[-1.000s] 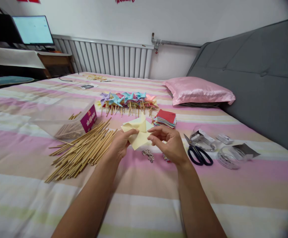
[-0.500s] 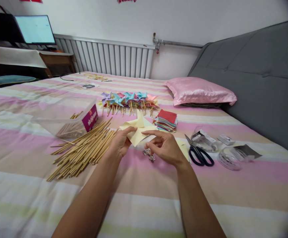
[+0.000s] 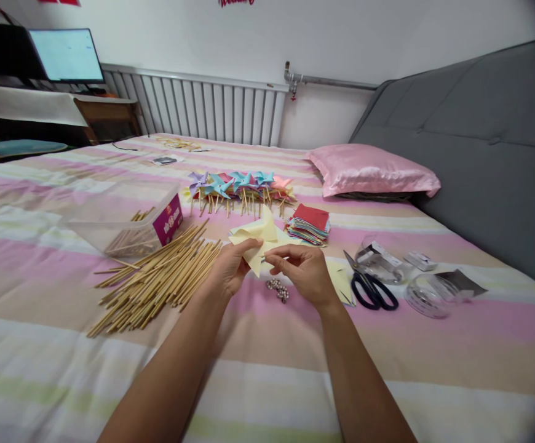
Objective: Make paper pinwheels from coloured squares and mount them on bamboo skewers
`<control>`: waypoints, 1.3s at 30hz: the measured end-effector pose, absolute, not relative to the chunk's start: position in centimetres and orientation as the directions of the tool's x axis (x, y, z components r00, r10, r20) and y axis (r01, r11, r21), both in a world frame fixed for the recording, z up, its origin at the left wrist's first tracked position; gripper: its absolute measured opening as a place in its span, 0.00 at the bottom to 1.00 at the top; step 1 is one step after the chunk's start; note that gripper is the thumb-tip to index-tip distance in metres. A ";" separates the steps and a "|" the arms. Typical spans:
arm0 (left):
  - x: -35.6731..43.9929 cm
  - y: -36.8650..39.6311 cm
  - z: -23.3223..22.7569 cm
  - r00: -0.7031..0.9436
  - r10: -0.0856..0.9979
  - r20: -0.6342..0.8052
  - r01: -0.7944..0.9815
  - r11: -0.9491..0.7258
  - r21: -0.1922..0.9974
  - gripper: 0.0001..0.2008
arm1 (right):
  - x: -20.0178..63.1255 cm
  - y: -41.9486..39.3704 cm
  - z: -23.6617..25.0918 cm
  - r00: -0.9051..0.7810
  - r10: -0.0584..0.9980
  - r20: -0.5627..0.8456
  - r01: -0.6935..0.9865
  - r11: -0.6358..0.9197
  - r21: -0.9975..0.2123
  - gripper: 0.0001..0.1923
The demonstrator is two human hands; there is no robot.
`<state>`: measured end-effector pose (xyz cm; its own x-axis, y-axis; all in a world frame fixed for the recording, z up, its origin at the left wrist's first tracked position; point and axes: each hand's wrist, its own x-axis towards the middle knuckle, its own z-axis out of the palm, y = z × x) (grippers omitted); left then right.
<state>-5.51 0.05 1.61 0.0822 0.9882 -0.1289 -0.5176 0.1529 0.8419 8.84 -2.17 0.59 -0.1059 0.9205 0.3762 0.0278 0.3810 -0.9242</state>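
Note:
A pale yellow paper pinwheel [image 3: 262, 232], partly folded, is held up between my hands over the bed. My left hand [image 3: 232, 264] pinches its folded centre between thumb and fingers. At the pinwheel's right side, my right hand [image 3: 302, 269] has thumb and forefinger closed on a paper corner. Just below my hands lies a small cluster of shiny pins or beads [image 3: 277, 289] on the sheet. Yellow cut paper [image 3: 341, 283] rests right of my right hand, beside dark-handled scissors [image 3: 371, 289]. Farther back are several finished pinwheels [image 3: 230, 184] on sticks.
Many wooden sticks [image 3: 157, 280] lie left of my hands, beside a clear plastic box [image 3: 96, 218] holding more. A stack of coloured paper squares [image 3: 310, 223] sits behind my right hand. Clear plastic containers [image 3: 427, 295] lie at the right. A pink pillow [image 3: 373, 169] is by the headboard [image 3: 470, 135].
The lower paper corner has been folded inward, and the pinwheel has shifted slightly right. My right forefinger, stretched out before, now meets the thumb at the paper. The shiny cluster shows more fully.

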 end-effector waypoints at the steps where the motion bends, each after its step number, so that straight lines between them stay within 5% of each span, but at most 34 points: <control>1: -5.5 0.1 1.6 0.071 0.990 -0.125 -0.516 0.144 0.844 0.11 | 8.7 -2.1 0.6 -0.080 0.923 0.376 0.023 0.378 -0.925 0.09; 26: -4.4 -0.4 1.2 -0.013 1.000 0.002 -0.397 -0.007 0.918 0.13 | 7.0 -2.2 0.3 0.331 0.908 0.256 0.162 0.213 -0.964 0.13; 39: -4.2 -0.1 0.7 -0.021 0.997 0.068 -0.352 -0.071 0.933 0.12 | 7.1 -2.2 0.4 0.346 0.901 0.261 0.187 0.207 -0.960 0.12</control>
